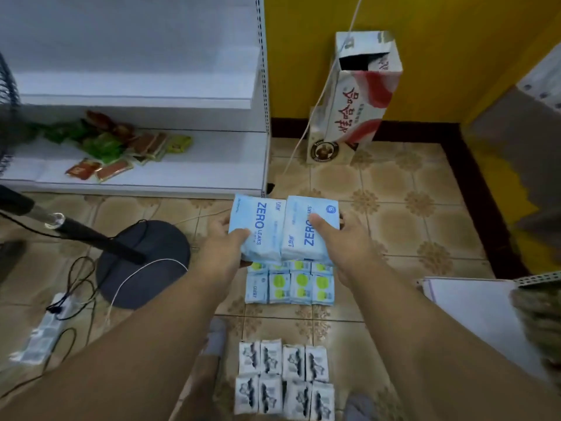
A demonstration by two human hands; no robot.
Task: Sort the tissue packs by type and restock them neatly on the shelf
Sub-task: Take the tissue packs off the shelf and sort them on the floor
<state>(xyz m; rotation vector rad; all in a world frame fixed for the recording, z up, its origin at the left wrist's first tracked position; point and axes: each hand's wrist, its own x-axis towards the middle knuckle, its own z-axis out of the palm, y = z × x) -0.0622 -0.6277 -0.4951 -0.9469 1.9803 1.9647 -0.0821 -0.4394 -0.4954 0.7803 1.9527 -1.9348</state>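
Observation:
Two light-blue "ZERO LEAKS" tissue packs are held side by side above the floor. My left hand (226, 244) grips the left blue pack (258, 217) and my right hand (340, 241) grips the right blue pack (306, 208). Below them on the tiles lies a block of several small blue packs with green dots (291, 287). Nearer to me lies a block of several white packs with a dark print (285, 378). The white shelf (194, 165) stands at the upper left, its lower board in front of the held packs.
Snack packets (115, 147) lie on the left of the lower shelf board. A fan base (142, 262) with pole, cables and a power strip (45, 329) fills the floor at left. An open carton (355, 95) leans on the yellow wall. A white board (473, 305) lies at right.

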